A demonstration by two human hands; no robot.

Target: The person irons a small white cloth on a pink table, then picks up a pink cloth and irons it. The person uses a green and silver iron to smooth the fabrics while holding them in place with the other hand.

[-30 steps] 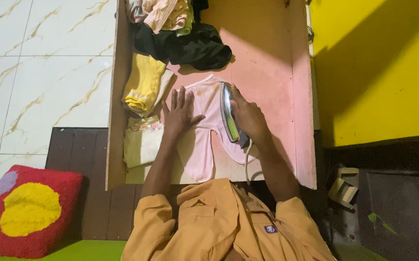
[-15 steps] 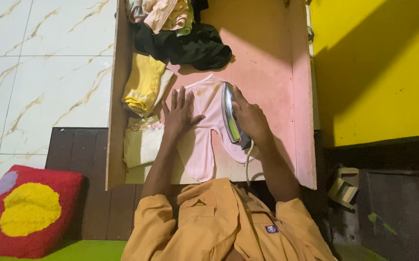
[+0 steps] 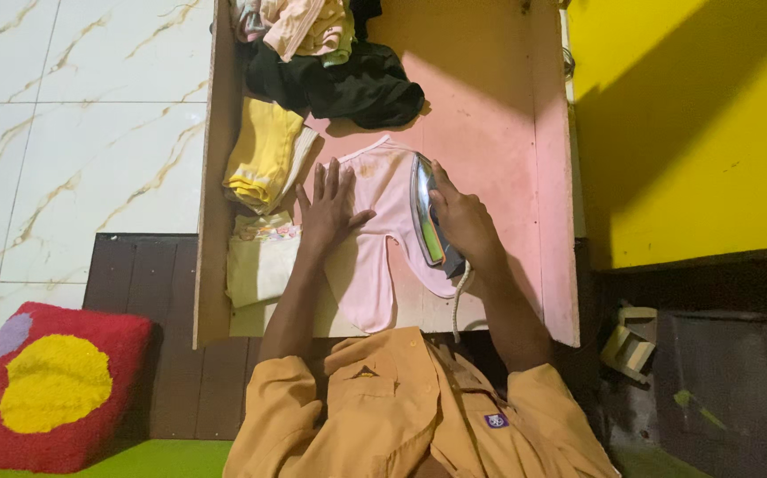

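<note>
Small pale pink garment, thin and smooth, spread flat on the pink bench, with a faint yellowish stain near its far edge and two rounded lobes pointing back toward the body. Left hand released, palm down, fingers fanned, pressing on the garment's left part. Right hand clenched around the handle of an iron, grasping it; shiny soleplate edge and a green strip visible, sitting on the garment's right side, just beside the left thumb but apart from it. Pale cord trailing from the iron's rear toward the near bench edge. Left of the garment, touching or nearly so, a folded yellow stack and a folded cream piece. Beyond, a dark garment and a heap of light clothes. Orange shirt at the bottom; red cushion on the floor, well apart.
</note>
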